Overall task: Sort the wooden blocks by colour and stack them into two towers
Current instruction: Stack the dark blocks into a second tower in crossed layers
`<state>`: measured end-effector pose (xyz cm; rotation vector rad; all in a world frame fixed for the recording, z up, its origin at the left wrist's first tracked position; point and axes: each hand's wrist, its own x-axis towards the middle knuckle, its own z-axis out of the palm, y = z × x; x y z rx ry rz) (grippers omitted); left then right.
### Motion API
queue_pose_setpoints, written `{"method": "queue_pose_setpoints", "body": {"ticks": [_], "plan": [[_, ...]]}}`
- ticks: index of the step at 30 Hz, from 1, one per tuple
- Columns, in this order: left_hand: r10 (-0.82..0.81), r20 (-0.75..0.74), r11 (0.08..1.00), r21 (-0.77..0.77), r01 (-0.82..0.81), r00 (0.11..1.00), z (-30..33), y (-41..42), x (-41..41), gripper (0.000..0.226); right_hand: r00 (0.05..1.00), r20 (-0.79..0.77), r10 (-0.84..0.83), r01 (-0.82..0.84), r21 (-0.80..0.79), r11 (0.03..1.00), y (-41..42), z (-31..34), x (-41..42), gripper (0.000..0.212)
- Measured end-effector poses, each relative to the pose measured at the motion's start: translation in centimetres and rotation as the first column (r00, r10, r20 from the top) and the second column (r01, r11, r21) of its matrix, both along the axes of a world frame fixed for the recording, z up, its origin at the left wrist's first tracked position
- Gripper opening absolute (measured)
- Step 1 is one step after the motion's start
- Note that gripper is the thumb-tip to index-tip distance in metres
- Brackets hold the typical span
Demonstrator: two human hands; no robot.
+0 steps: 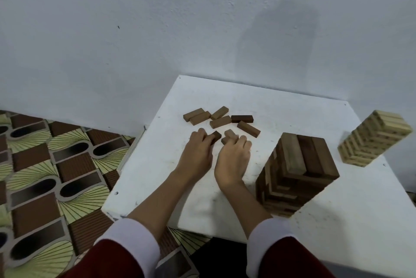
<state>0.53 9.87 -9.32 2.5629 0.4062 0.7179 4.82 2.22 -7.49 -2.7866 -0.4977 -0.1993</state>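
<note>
Head view, worktop: a white worktop (258, 102) stands against a pale wall (157, 19), its surface scuffed and marked.
Head view, loose blocks: six brown blocks (221, 120) lie flat in a scattered cluster toward the far side of the worktop, just beyond both hands; one of them, the darkest block (242, 118), lies at the right of the group.
Head view, left hand: the left hand (198, 149) rests on the worktop with its fingers curled round the end of a dark brown block (216, 136), which lies flat on the surface and pokes out to the right of the fingertips.
Head view, right hand: the right hand (234, 156) sits just beside the left, fingers bent down over a lighter brown block (230, 134); it grips that piece, most of which is hidden under the knuckles.
Head view, brown tower: a tall brown tower (299, 169) of dark wood stands on the worktop to the right of the right hand, near it but not touching; three blocks lie side by side on its top layer.
Head view, pale tower: a pale tower (376, 138) of light yellowish blocks stands further right, well apart from the brown one, near the worktop's right edge.
Head view, sleeves: both forearms come out of white cuffs (132, 237) under dark red sleeves (108, 262).
Head view, floor: a patterned floor (45, 176) in brown, green and cream shows to the left of the worktop.
</note>
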Motion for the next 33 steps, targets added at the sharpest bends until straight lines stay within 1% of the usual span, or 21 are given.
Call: {"method": "queue_pose_setpoints", "body": {"ticks": [2, 5, 7, 8, 10, 12, 14, 17, 20, 21, 23, 24, 26, 27, 28, 29, 30, 31, 32, 33], "plan": [[0.015, 0.034, 0.995, -0.099, -0.012, 0.999, -0.1, -0.1, -1.1, 0.032, 1.0, -0.007, 0.02, -0.02, -0.006, 1.0, -0.3, -0.1, 0.3, 0.019], [0.081, 0.057, 0.969, -0.238, -0.066, 0.995, -0.3, -0.3, -2.6, 0.025, 1.0, 0.013, 0.005, -0.005, 0.02, 1.0, -0.9, -0.5, 0.3, 0.02], [0.081, 0.059, 0.945, -0.321, -0.058, 0.995, -0.3, -0.6, -3.2, 0.029, 0.999, 0.045, 0.025, -0.029, 0.086, 0.996, -1.1, -1.0, 0.3, 0.025], [0.065, 0.062, 0.937, -0.348, -0.04, 0.996, -0.3, -0.7, -3.5, 0.032, 0.998, 0.037, 0.058, -0.062, 0.109, 0.992, -1.2, -1.4, 0.2, 0.028], [0.034, 0.079, 0.937, -0.348, -0.004, 0.996, -0.3, -1.0, -3.9, 0.034, 0.991, 0.031, 0.128, -0.131, 0.149, 0.98, -1.5, -1.8, -0.4, 0.028], [0.004, 0.102, 0.944, -0.328, 0.03, 0.995, -0.5, -1.3, -4.1, 0.031, 0.983, 0.071, 0.172, -0.183, 0.212, 0.96, -1.7, -1.8, -1.2, 0.019], [-0.027, 0.116, 0.942, -0.329, 0.064, 0.993, -0.6, -1.4, -4.3, 0.027, 0.976, 0.093, 0.199, -0.217, 0.268, 0.939, -1.9, -1.8, -1.9, 0.018], [-0.043, 0.15, 0.939, -0.332, 0.091, 0.988, -1.1, -1.3, -4.5, 0.026, 0.969, -0.006, 0.246, -0.235, 0.267, 0.934, -2.7, -1.8, -2.4, 0.032], [-0.037, 0.148, 0.951, -0.297, 0.081, 0.988, -1.3, -1.3, -4.6, 0.033, 0.955, -0.12, 0.272, -0.232, 0.27, 0.934, -3.5, -1.6, -2.5, 0.069], [-0.028, 0.14, 0.954, -0.291, 0.068, 0.99, -1.2, -1.3, -4.6, 0.038, 0.952, -0.139, 0.273, -0.227, 0.277, 0.934, -3.6, -1.4, -2.5, 0.074], [-0.019, 0.12, 0.957, -0.285, 0.052, 0.993, -1.0, -1.5, -4.6, 0.05, 0.951, -0.152, 0.268, -0.21, 0.317, 0.925, -3.8, -1.3, -2.4, 0.075], [-0.025, 0.111, 0.954, -0.293, 0.056, 0.994, -0.9, -1.5, -4.7, 0.057, 0.949, -0.161, 0.27, -0.2, 0.351, 0.915, -3.9, -1.2, -2.4, 0.075], [-0.049, 0.097, 0.946, -0.314, 0.077, 0.994, -0.6, -1.5, -4.7, 0.068, 0.928, -0.246, 0.279, -0.142, 0.458, 0.878, -4.0, -1.1, -2.4, 0.065], [-0.065, 0.089, 0.944, -0.317, 0.09, 0.994, -0.5, -1.5, -4.8, 0.071, 0.91, -0.282, 0.304, -0.123, 0.516, 0.848, -4.0, -1.0, -2.5, 0.056], [-0.084, 0.083, 0.944, -0.313, 0.106, 0.993, -0.4, -1.5, -4.8, 0.074, 0.907, -0.294, 0.301, -0.1, 0.545, 0.833, -3.8, -0.9, -2.6, 0.041], [-0.103, 0.074, 0.945, -0.303, 0.121, 0.992, -0.4, -1.5, -4.9, 0.077, 0.916, -0.313, 0.252, -0.075, 0.483, 0.872, -3.7, -0.5, -2.8, 0.021], [-0.12, 0.059, 0.949, -0.285, 0.132, 0.991, -0.4, -1.4, -4.9, 0.079, 0.905, -0.351, 0.24, -0.039, 0.494, 0.869, -3.6, -0.6, -2.6, 0.016], [-0.131, 0.037, 0.955, -0.264, 0.136, 0.991, -0.5, -1.4, -4.8, 0.081, 0.872, -0.411, 0.264, -0.002, 0.538, 0.843, -3.9, -0.9, -2.5, 0.029], [-0.133, 0.012, 0.96, -0.248, 0.132, 0.991, -0.6, -1.3, -4.8, 0.083, 0.865, -0.425, 0.268, 0.022, 0.564, 0.825, -4.0, -1.1, -2.5, 0.034], [-0.13, -0.011, 0.962, -0.244, 0.123, 0.991, -0.7, -1.3, -4.7, 0.085, 0.863, -0.416, 0.286, 0.041, 0.622, 0.782, -3.9, -1.2, -2.5, 0.029]]}}
